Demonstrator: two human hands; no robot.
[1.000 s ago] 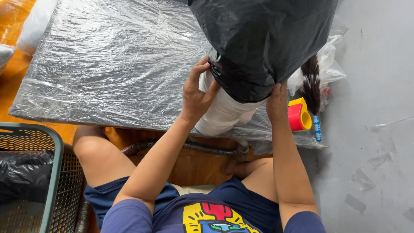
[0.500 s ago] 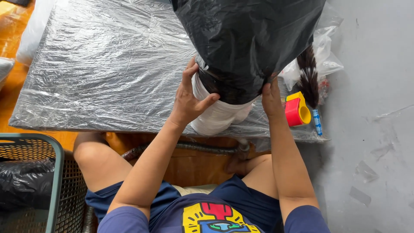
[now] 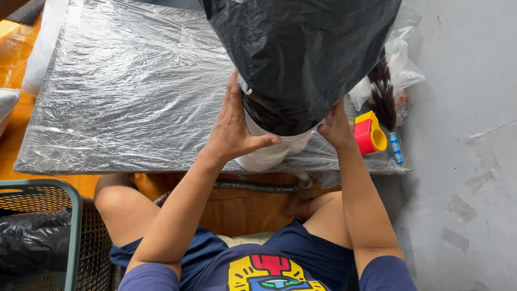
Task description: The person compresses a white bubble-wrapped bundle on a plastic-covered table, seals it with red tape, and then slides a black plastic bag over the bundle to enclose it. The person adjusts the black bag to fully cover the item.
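Two hands gripping crinkled glossy black bag, white roll inside

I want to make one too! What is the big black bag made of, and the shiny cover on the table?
The black bag looks like thin plastic film, glossy: it crinkles and catches light. The table cover seems to be clear plastic wrap over a dark board, judging by its fine wrinkles and glare. The left hand and right hand hold the bag's mouth around a white roll, possibly paper or fabric.
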